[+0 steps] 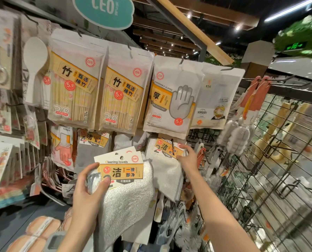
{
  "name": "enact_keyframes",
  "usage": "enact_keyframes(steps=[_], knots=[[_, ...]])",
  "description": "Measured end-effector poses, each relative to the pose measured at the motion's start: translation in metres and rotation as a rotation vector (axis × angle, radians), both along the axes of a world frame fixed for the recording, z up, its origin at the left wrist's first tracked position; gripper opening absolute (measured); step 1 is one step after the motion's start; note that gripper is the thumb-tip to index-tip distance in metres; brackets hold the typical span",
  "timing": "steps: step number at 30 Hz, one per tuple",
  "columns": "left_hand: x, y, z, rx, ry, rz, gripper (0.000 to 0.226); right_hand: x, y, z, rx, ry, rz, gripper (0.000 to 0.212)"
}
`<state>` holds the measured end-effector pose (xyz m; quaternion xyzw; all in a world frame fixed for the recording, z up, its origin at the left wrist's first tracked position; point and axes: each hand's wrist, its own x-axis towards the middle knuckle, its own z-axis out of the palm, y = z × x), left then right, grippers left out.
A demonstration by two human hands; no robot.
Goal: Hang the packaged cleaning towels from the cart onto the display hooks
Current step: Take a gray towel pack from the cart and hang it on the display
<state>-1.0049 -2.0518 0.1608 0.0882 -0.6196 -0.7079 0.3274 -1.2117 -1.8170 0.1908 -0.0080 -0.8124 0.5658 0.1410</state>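
The left hand point(89, 186) grips a towel pack point(123, 180) by its left edge, thumb across the label, raised before the display; the right hand point(187, 157), arm outstretched, pinches the card of a hung pack point(167, 160) on its hook point(172, 142)

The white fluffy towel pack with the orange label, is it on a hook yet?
Not yet: the white fluffy towel pack sits in the left hand.
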Motion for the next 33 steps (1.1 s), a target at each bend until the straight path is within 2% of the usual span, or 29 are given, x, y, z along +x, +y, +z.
enact_keyframes(steps=[10,18,24,33], knots=[[0.001,0.000,-0.002,0.043,-0.026,-0.004,0.042,0.019,0.012,0.012,0.185,-0.050,0.120,0.054],[0.006,0.003,0.004,0.036,-0.007,0.001,0.041,0.056,0.011,0.022,0.177,0.001,0.166,0.041],[0.010,0.013,0.009,0.047,-0.003,0.002,0.040,0.089,-0.016,0.026,0.130,0.051,0.359,0.027],[0.022,0.021,0.013,0.044,0.020,-0.025,0.039,0.117,-0.047,0.022,0.167,0.043,0.481,0.036]])
